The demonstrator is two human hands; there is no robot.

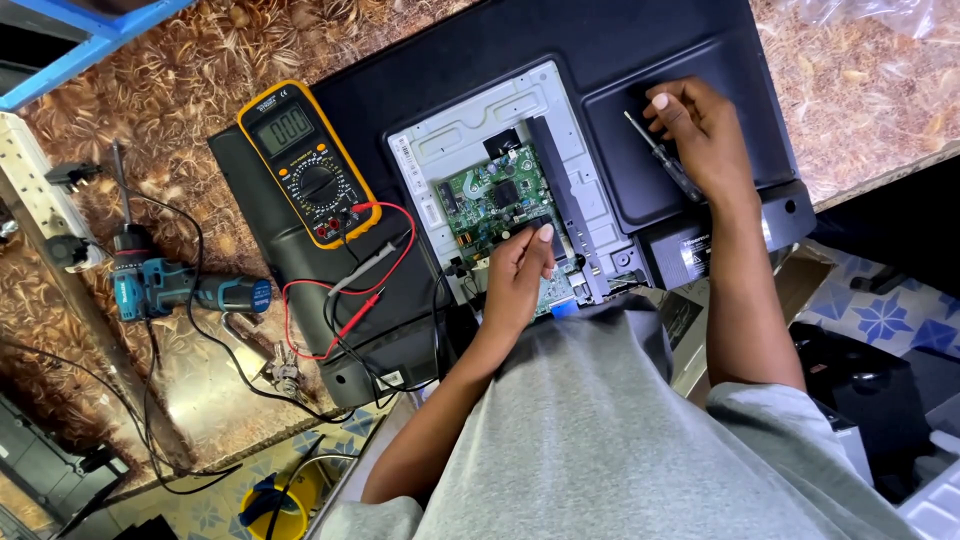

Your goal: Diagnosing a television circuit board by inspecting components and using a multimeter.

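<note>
We see left hand point(518, 275) fingers curled, resting on green circuit board point(495, 200); right hand point(700, 135) gripping screwdriver point(662, 157) over black television back point(620, 60).

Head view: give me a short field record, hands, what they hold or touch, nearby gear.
left hand: fingertips on green circuit board
right hand: holds screwdriver over black back panel
board seat: white metal plate in opened flat screen
meter: yellow multimeter on panel, red and black probes beside it
drill: blue cordless drill on patterned table
</note>
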